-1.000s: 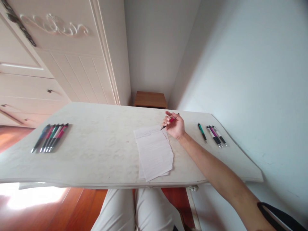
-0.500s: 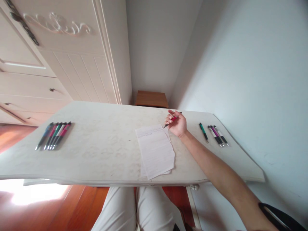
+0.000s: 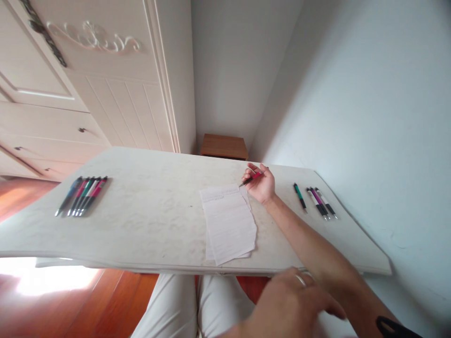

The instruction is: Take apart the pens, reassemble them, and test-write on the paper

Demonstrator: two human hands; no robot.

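Note:
Above the far right corner of the papers, my right hand is palm up, fingers curled around a red pen with a black grip. The pen's tip points down-left, close to the top sheet's edge; contact I cannot tell. Two overlapping sheets of paper with a torn right edge lie on the white table; faint handwriting runs along the top. My left hand, blurred, with a ring on one finger, hovers at the near edge beside my right forearm. One digit sticks out to the right, and nothing shows in it.
A row of several pens lies at the table's left. On the right are a green pen and, beside it, a purple pen between two white ones. A wall borders the right side; a cabinet and small brown stand are behind.
My left hand has come into view from below, over the near edge. The red pen has tipped flatter in my right hand, which stays near the same spot. The view has shifted slightly.

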